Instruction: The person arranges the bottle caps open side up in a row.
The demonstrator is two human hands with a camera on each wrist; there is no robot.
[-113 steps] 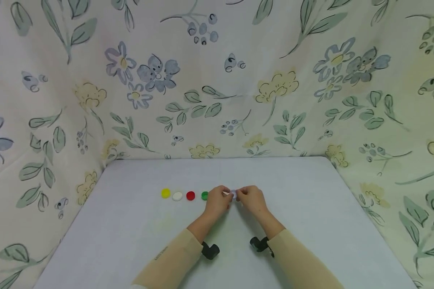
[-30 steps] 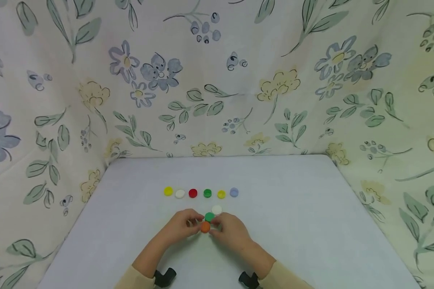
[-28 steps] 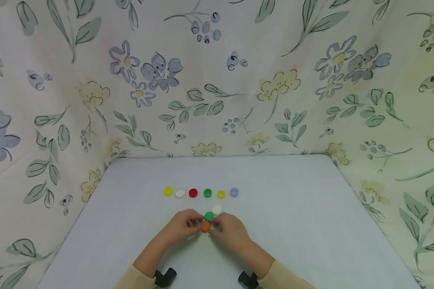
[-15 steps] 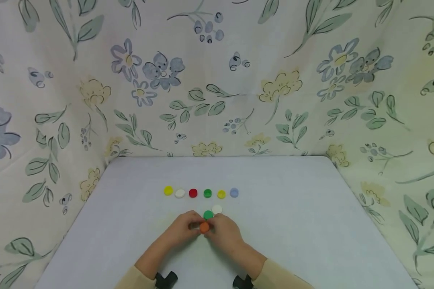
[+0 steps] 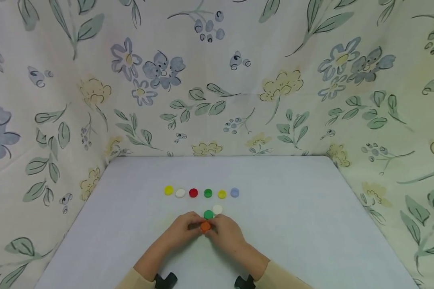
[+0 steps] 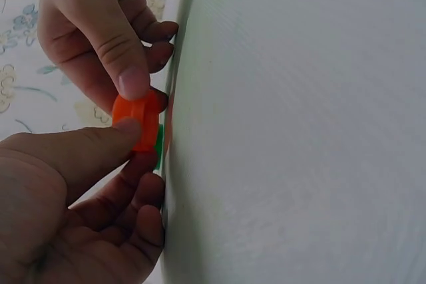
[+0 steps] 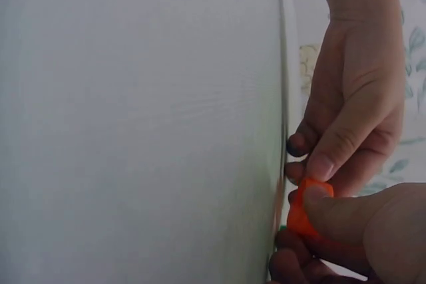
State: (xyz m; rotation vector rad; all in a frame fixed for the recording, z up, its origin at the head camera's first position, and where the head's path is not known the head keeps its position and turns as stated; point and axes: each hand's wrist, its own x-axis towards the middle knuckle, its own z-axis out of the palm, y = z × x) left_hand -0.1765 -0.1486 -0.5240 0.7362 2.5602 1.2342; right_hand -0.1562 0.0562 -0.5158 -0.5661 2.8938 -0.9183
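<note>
An orange bottle cap [image 5: 205,227] is held between both hands, low over the white table. My left hand [image 5: 183,228] pinches its left side and my right hand [image 5: 228,235] its right side. Seen from the left wrist, the cap [image 6: 138,114] stands on edge, both thumbs pressing its near face and fingertips behind it. Part of it is covered by a thumb in the right wrist view. Just beyond the fingertips lies a green cap [image 5: 208,214], with a white cap [image 5: 217,209] beside it to the right.
Farther back runs a row of caps: yellow [image 5: 168,190], white [image 5: 180,193], red [image 5: 193,193], green [image 5: 207,193], a second yellow [image 5: 222,194] and light blue [image 5: 234,192]. A floral cloth [image 5: 217,100] hangs behind the table [image 5: 293,212].
Both hands have come nearer from the light blue cap, which now lies at the row's right end. Over the last second they have closed in tighter on the orange cap.
</note>
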